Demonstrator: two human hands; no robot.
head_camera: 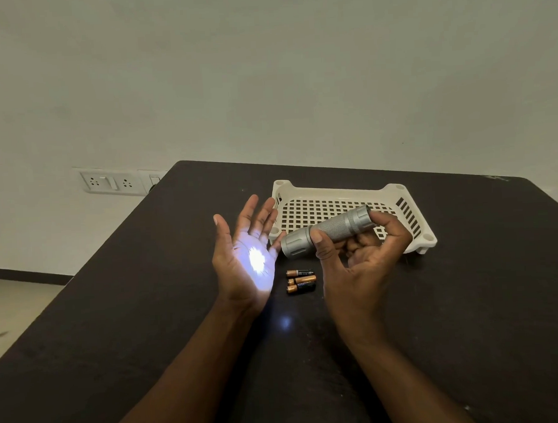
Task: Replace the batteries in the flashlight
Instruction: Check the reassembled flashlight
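My right hand [361, 258] grips a silver flashlight [328, 229] round its knurled barrel, held above the dark table [147, 315]. The flashlight is lit, and its head points left at my left hand [244, 255]. My left hand is held up with straight fingers and the palm facing the beam, and a bright white spot glows on that palm. Three copper-and-black batteries [301, 280] lie side by side on the table between my two hands, below the flashlight.
A white perforated plastic basket [413, 217] stands on the table behind the flashlight, with nothing visible inside. A wall socket panel [114, 182] sits at the left past the table's far edge. A faint light spot shows on the table near my wrists.
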